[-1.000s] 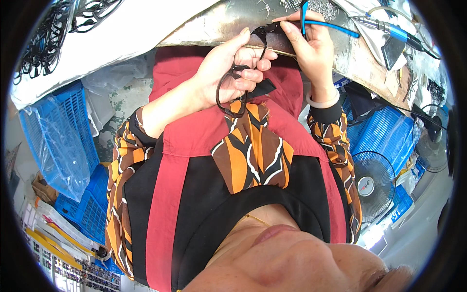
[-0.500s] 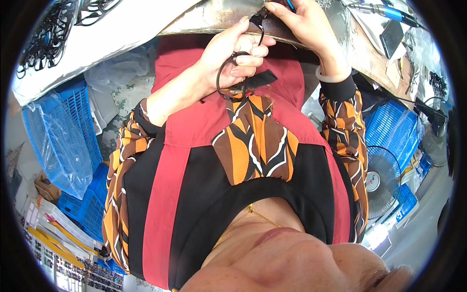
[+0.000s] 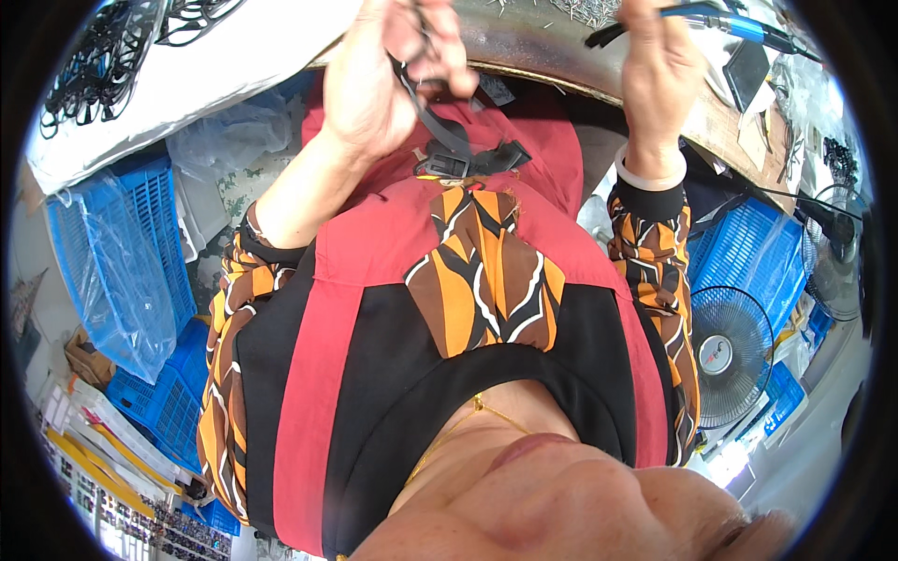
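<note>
My left hand (image 3: pixel 369 89) is raised over the lap near the table edge, its fingers smeared by motion. A dark eyeglass frame (image 3: pixel 406 79) shows in part at those fingers; the rest is hidden. Farther right, over the bench, my right hand (image 3: pixel 658 79) has its fingers pressed together around thin black pieces (image 3: pixel 606 36) that look like eyeglass temples. Their dark tips stick out to the left of the fingers. At my waist, a dark strap with a buckle (image 3: pixel 449 163) lies on the red apron (image 3: pixel 369 238).
Black eyeglass frames (image 3: pixel 101 65) are heaped on a white covering (image 3: pixel 234 65) at the far left. A blue-and-black pen-shaped tool (image 3: pixel 753 30) and a dark flat slab (image 3: pixel 745 75) lie on the right bench. Blue crates (image 3: pixel 122 243) and a fan (image 3: pixel 730 360) stand beside me.
My left hand has moved up and to the left. My right hand has moved right and slightly nearer, away from the left, with the black pieces in it. The waist buckle is now uncovered.
</note>
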`<state>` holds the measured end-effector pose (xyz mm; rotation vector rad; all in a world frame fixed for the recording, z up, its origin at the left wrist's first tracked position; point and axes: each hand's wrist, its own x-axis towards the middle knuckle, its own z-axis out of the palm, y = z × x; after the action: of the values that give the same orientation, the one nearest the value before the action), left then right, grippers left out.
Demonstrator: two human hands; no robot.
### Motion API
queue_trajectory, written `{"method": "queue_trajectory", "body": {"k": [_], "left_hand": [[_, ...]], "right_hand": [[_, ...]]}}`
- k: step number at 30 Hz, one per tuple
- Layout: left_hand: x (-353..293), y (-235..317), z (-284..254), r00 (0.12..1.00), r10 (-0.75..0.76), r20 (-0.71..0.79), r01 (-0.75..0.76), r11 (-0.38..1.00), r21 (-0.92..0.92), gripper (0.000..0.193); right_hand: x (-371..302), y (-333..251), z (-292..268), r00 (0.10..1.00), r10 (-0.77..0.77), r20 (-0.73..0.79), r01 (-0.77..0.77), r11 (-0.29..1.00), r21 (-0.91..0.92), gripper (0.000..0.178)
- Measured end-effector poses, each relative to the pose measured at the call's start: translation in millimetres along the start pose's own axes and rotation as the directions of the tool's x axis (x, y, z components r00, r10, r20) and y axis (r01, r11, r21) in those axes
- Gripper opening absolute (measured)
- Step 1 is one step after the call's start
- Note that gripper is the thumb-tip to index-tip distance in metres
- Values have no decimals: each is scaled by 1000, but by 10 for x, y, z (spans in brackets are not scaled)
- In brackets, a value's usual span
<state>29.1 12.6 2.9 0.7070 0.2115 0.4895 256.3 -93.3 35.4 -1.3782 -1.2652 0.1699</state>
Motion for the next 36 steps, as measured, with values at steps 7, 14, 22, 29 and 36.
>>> {"method": "queue_trajectory", "body": {"k": [7, 14, 22, 29, 36], "left_hand": [[-20, -356, -193, 705, 690, 166, -661, 553, 507, 55], [-78, -383, -122, 695, 598, 399, -598, 173, 783, 70], [-183, -329, -56, 744, 496, 448, -582, 150, 799, 60], [-148, -478, -187, 634, 573, 519, -711, 168, 683, 54], [-65, -426, -264, 736, 629, 250, -640, 527, 560, 62]], "right_hand": [[-259, 75, 106, 966, 259, -20, -260, 965, -34, 13], [-169, 108, -83, 797, 583, 158, -587, 809, -23, 9], [-151, 76, 117, 811, 570, 132, -578, 815, 34, 15], [42, 213, 78, 849, 463, 254, -459, 885, -79, 16], [-1, 78, -7, 795, 501, 343, -579, 795, 180, 41]]}}
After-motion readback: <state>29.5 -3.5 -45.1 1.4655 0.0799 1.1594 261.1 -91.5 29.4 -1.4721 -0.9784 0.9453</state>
